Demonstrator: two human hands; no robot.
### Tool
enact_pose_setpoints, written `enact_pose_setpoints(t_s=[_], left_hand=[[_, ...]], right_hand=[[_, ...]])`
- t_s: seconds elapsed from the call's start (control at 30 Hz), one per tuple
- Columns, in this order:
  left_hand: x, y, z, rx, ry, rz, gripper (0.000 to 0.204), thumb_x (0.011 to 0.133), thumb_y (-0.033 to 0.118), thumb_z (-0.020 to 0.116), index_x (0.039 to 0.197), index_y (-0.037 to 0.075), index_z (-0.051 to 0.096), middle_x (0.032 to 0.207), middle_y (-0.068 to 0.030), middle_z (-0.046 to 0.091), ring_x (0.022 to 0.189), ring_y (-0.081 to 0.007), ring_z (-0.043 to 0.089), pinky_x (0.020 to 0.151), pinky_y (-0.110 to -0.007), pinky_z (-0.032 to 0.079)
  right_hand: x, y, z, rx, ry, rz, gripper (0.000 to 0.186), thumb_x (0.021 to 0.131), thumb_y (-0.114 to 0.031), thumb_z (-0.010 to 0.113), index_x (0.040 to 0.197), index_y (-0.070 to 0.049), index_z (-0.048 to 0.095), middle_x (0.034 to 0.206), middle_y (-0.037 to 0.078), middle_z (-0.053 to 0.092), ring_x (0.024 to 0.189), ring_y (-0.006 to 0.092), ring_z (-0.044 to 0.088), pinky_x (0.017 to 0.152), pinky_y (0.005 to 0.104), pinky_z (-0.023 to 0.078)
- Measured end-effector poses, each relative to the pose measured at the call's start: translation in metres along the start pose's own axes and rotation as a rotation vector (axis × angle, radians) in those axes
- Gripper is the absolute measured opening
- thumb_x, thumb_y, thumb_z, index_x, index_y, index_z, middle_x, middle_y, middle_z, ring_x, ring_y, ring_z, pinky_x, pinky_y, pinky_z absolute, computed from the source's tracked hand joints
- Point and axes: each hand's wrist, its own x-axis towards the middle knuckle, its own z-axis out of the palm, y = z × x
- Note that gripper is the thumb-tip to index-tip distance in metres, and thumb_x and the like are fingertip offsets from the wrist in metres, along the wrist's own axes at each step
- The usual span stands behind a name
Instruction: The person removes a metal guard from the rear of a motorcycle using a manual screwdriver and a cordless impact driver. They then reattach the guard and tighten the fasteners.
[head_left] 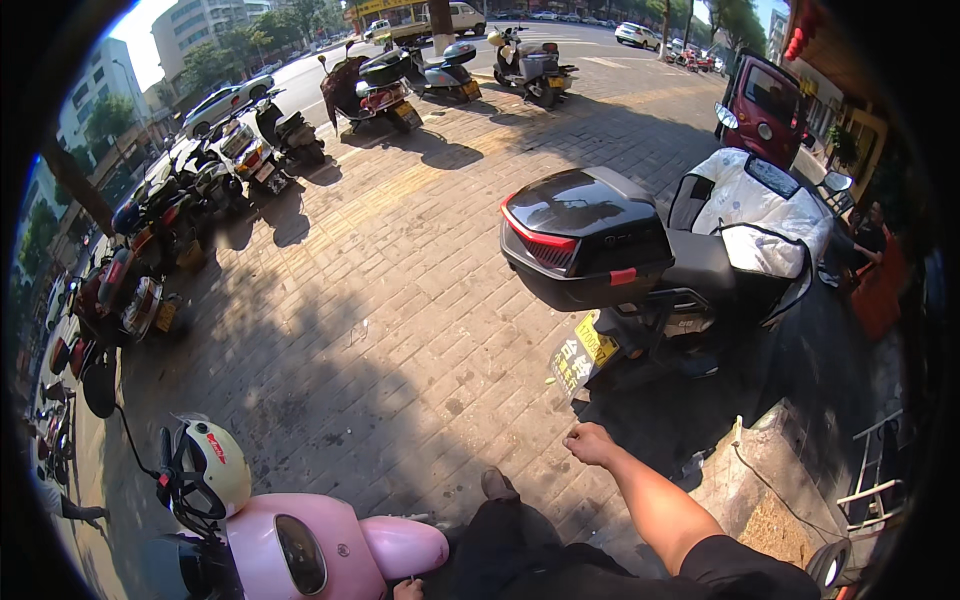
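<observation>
My right hand (590,443) reaches out ahead, its fingers curled closed; whatever is inside them, if anything, is hidden. It hangs in the air just short of the rear of a black scooter (690,260), touching nothing that I can see. That scooter carries a glossy black top box (590,225) with a red light strip. Only a small part of my left hand (408,590) shows at the lower edge, beside the pink scooter's (300,545) rounded front; its fingers are mostly cut off. A cream helmet (215,465) hangs at the pink scooter's handlebar.
Paving bricks (400,330) cover the ground. Parked scooters (240,150) line the left and far side by the road. A stone block (770,480) with a cable stands at right, near a metal rack (875,490). A dark red three-wheeler (765,105) and a seated person (865,240) are beyond.
</observation>
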Motion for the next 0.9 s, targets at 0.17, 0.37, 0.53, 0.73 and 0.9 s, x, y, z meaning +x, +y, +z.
enact_pose_setpoints(t_s=[0.17, 0.37, 0.53, 0.73, 0.9], left_hand=[[0.147, 0.162, 0.040, -0.155, -0.059, -0.098, 0.013, 0.089, 0.014, 0.055, 0.084, 0.004, 0.059, 0.063, -0.0087, 0.055, 0.043, -0.0175, 0.047, 0.037, -0.033, 0.036], [0.240, 0.508, 0.083, 0.014, 0.095, 0.473, 0.015, 0.092, 0.016, 0.057, 0.084, 0.004, 0.058, 0.064, -0.0020, 0.054, 0.048, -0.0096, 0.045, 0.044, -0.027, 0.036], [0.286, 0.745, 0.119, 0.009, -0.145, 0.681, 0.018, 0.091, 0.016, 0.061, 0.082, 0.001, 0.061, 0.067, 0.0006, 0.056, 0.059, -0.0091, 0.050, 0.056, -0.027, 0.042], [0.455, 0.797, 0.089, 0.345, 0.045, 0.594, 0.023, 0.086, 0.019, 0.062, 0.081, -0.003, 0.063, 0.064, -0.0089, 0.064, 0.060, -0.0143, 0.060, 0.060, -0.031, 0.049], [0.547, 0.739, -0.007, -0.115, 0.269, -0.214, 0.017, 0.088, 0.011, 0.057, 0.073, 0.002, 0.057, 0.056, -0.0053, 0.050, 0.036, -0.0165, 0.041, 0.035, -0.033, 0.030]], right_hand=[[0.176, -0.141, -0.019, 0.132, -0.010, -0.231, 0.033, 0.087, -0.031, 0.061, 0.100, -0.002, 0.069, 0.085, 0.013, 0.068, 0.075, 0.0225, 0.064, 0.068, 0.0362, 0.051], [0.340, -0.274, -0.034, 0.405, -0.259, -0.006, 0.026, 0.090, -0.027, 0.060, 0.090, -0.002, 0.066, 0.068, 0.008, 0.062, 0.056, 0.0171, 0.059, 0.049, 0.0331, 0.048], [0.483, -0.352, -0.071, 0.502, -0.219, 0.011, 0.026, 0.092, -0.026, 0.059, 0.095, -0.001, 0.063, 0.072, 0.005, 0.062, 0.057, 0.0132, 0.058, 0.049, 0.0308, 0.047], [0.669, -0.378, -0.123, 0.408, -0.202, 0.220, 0.029, 0.092, -0.026, 0.059, 0.096, 0.003, 0.062, 0.070, 0.008, 0.061, 0.055, 0.0171, 0.055, 0.048, 0.0343, 0.043], [0.772, -0.445, -0.179, 0.365, -0.284, 0.280, 0.029, 0.092, -0.027, 0.059, 0.089, 0.001, 0.061, 0.069, 0.007, 0.060, 0.054, 0.0176, 0.053, 0.048, 0.0354, 0.042]])
